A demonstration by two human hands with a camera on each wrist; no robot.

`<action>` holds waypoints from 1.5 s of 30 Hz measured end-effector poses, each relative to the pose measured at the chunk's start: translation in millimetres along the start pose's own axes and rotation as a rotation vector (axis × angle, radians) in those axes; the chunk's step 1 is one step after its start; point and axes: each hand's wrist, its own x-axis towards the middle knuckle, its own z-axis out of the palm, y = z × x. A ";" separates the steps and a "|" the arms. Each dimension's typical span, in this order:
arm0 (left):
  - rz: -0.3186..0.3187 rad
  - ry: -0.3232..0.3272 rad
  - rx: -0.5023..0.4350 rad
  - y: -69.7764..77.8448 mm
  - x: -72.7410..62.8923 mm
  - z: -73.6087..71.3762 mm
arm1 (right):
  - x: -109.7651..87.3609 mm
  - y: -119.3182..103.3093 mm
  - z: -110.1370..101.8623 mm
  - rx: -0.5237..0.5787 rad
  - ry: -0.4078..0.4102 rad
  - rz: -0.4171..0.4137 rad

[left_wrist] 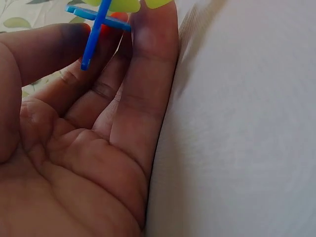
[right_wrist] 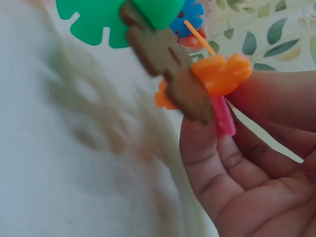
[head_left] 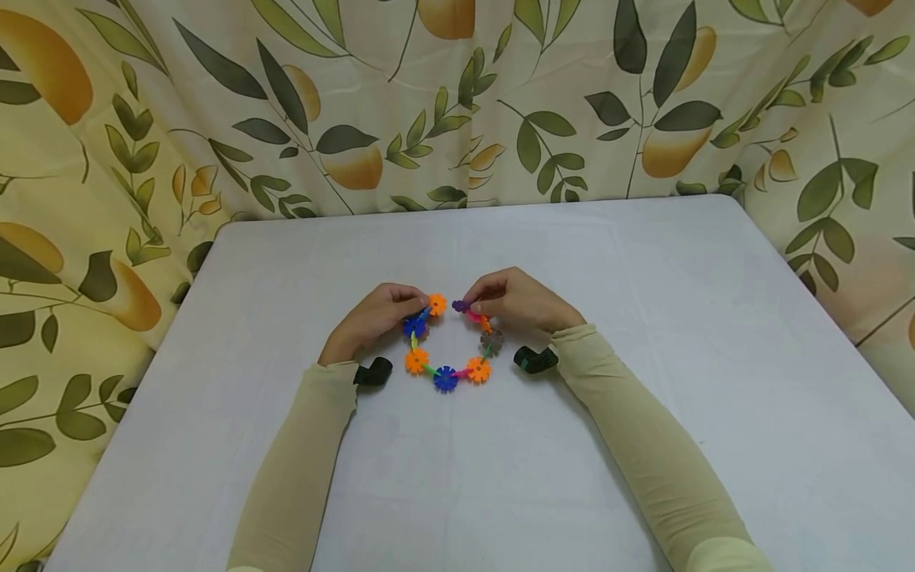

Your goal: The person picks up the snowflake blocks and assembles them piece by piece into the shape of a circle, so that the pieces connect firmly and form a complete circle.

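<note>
A chain of interlocking flower-shaped plastic discs (head_left: 445,380) forms a nearly closed ring above the white table, with a small gap at its far side. My left hand (head_left: 379,316) pinches the ring's left end, near an orange disc (head_left: 438,304) and a dark blue disc (head_left: 414,326). In the left wrist view, a blue disc (left_wrist: 90,49) meets the fingertips. At the other end, my right hand (head_left: 525,303) pinches beside a purple disc (head_left: 460,306). The right wrist view shows a pink disc (right_wrist: 224,116) between those fingers, with orange (right_wrist: 224,74), brown (right_wrist: 165,59) and green (right_wrist: 94,24) discs alongside.
A white-covered table (head_left: 457,492) lies beneath both hands. Behind it and at both sides hangs a curtain (head_left: 457,103) printed with leaves and fruit. Small black devices sit at the left wrist (head_left: 374,372) and right wrist (head_left: 536,360).
</note>
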 end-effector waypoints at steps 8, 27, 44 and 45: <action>0.022 0.012 0.075 1.0 1.7 2.2 | 1.9 3.7 4.8 0.070 -0.003 -0.021; 0.018 0.019 -0.037 0.1 4.1 10.3 | 2.3 6.0 10.7 0.073 0.042 -0.096; 0.002 0.050 -0.004 1.7 2.8 13.5 | 5.2 8.3 20.9 0.032 0.081 -0.130; 0.004 0.048 -0.005 1.1 3.3 13.3 | 5.2 7.9 21.5 0.029 0.079 -0.126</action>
